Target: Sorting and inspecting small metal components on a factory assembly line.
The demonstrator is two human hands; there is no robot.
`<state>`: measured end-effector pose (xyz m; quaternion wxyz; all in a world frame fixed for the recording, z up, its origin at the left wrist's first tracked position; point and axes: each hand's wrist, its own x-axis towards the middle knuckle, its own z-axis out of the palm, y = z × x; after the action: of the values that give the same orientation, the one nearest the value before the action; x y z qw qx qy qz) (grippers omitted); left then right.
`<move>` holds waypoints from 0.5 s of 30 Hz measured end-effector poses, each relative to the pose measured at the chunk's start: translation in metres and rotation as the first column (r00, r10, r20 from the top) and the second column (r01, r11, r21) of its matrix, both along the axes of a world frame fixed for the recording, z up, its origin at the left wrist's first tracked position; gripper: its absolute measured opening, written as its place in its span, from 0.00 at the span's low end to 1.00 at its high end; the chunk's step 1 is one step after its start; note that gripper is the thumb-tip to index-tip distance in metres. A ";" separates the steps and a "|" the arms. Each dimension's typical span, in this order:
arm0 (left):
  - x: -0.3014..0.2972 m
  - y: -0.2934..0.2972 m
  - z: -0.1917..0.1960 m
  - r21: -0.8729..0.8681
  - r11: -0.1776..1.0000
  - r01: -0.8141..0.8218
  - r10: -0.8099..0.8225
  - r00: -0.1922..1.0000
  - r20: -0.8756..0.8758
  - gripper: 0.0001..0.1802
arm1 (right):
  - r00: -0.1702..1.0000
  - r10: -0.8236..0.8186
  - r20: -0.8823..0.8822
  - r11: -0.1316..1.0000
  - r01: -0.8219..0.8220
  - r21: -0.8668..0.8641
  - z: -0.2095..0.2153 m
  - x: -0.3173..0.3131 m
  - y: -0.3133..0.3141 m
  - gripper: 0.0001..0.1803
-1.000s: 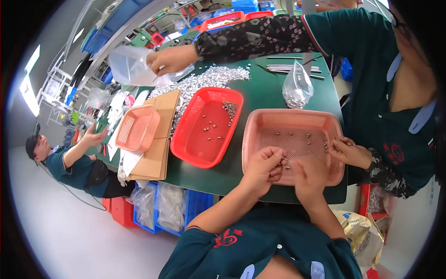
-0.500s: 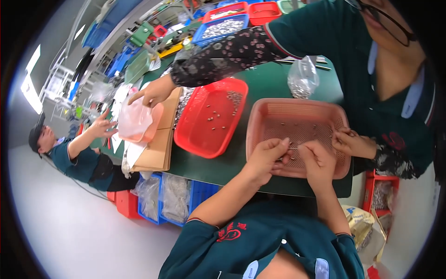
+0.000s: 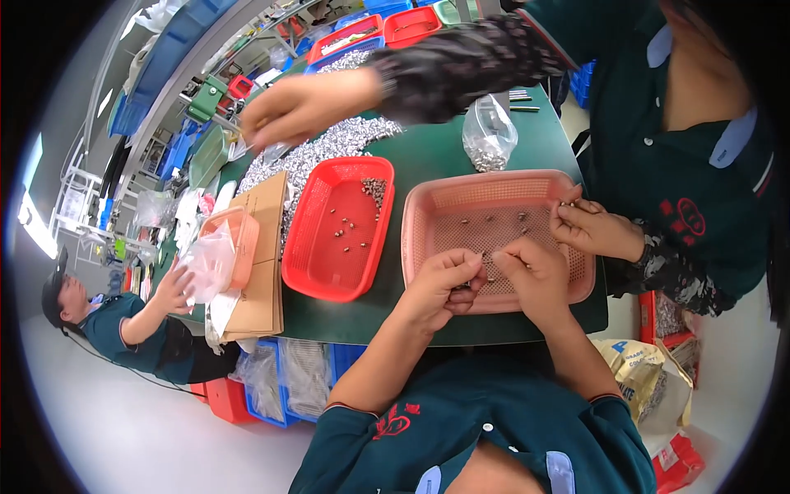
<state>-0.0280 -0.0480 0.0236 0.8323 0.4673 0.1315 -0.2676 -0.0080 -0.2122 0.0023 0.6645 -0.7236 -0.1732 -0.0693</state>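
My left hand (image 3: 444, 284) and my right hand (image 3: 533, 276) are held close together over the near side of a pale pink mesh basket (image 3: 416, 247). Thumb and fingers of my left hand are pinched, its other fingers curled around something small and dark. My right hand is also pinched, and what lies between its fingertips is too small to make out. Several small metal parts (image 3: 490, 218) are scattered on the basket's mesh floor. At the basket's right rim a co-worker's hand (image 3: 594, 228) holds its fingertips together, just beyond my right hand.
To the left stands a red basket (image 3: 290, 267) with small metal parts, before a large heap of shiny parts (image 3: 317, 155). A co-worker's other hand (image 3: 309, 107) reaches across. Also here are cardboard (image 3: 265, 288), a bagged batch of parts (image 3: 489, 140) and another person (image 3: 136, 317) at left.
The co-worker's reaching hand has left the plastic bag at the left and moved up over the heap. My view has shifted. My hands stay pinched over the pink basket.
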 end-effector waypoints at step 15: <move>-0.006 0.032 -0.002 0.053 0.987 -0.154 0.158 0.983 -0.091 0.15 | 0.972 0.020 -0.235 0.968 0.041 0.248 -0.001 0.011 -0.003 0.06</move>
<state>-0.0341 -0.0160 0.0220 0.8326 0.4613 0.2131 -0.2204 0.0026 -0.2153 0.0014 0.7663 -0.6376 -0.0790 -0.0077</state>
